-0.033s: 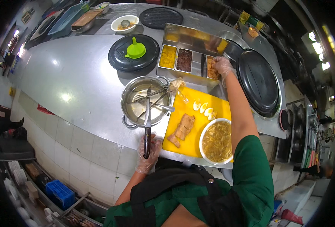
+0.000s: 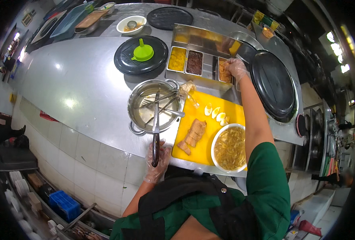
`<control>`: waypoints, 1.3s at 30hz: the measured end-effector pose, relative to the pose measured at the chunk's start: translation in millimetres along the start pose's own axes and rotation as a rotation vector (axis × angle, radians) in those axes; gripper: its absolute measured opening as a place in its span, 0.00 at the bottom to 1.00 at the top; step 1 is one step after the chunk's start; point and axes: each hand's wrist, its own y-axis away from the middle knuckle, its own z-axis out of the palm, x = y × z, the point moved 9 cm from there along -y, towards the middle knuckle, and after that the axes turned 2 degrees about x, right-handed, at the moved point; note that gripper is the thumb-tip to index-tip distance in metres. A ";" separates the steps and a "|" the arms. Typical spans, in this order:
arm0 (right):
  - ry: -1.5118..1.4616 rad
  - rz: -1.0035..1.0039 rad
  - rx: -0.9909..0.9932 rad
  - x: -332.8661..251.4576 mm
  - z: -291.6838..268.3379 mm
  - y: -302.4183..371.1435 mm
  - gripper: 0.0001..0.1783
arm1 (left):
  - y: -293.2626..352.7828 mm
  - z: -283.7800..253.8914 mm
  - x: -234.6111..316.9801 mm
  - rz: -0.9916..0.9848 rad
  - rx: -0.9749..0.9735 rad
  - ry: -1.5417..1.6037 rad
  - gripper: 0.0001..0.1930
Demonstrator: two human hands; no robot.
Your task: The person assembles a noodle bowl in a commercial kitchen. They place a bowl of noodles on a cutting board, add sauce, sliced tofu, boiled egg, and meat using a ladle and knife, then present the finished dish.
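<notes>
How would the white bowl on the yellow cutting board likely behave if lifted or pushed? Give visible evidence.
The white bowl would probably feel heavy, being filled with what look like noodles in broth. Jolted, it could slop, since the contents look close to the rim. It may slide, as the yellow cutting board looks flat and smooth.

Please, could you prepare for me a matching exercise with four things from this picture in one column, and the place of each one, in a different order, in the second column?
Things:
1. funnel
2. knife
3. egg pieces
4. right hand

Places:
A. on the yellow board
B. at the orange-brown food
C. on a black lid
D. with its blade above the metal pot

Right pairs: 1-C, 2-D, 3-A, 4-B
</notes>
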 end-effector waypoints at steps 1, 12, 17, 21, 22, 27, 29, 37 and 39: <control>-0.056 -0.065 0.045 -3.9 -8.2 3.4 0.12 | 1.1 1.1 0.4 0.056 0.004 0.027 0.16; -0.470 -0.119 -0.107 8.6 -82.6 200.2 0.10 | 8.4 89.8 97.0 0.346 -0.436 0.158 0.15; -0.417 -0.088 -0.136 51.2 -62.6 272.7 0.11 | 18.2 119.1 151.2 0.863 -0.306 -0.191 0.15; -0.220 -0.132 -0.142 33.3 -33.2 311.7 0.11 | -7.1 152.3 120.2 0.473 -0.392 0.119 0.15; -0.189 -0.178 -0.146 29.9 -29.7 323.6 0.10 | -8.3 151.6 121.8 0.456 -0.382 0.120 0.15; 0.007 -0.393 -0.152 41.9 -30.5 358.3 0.08 | -14.2 145.6 121.0 0.386 -0.384 0.097 0.14; 0.014 -0.305 -0.093 48.6 -53.8 354.4 0.09 | -15.1 143.5 116.7 0.420 -0.358 0.040 0.14; 0.037 -0.488 0.150 6.5 -104.8 341.6 0.08 | -1.9 108.3 111.9 0.511 -0.268 0.046 0.17; 0.049 -0.446 0.217 -4.9 -127.3 347.0 0.07 | 7.1 98.8 88.1 0.491 -0.250 0.067 0.17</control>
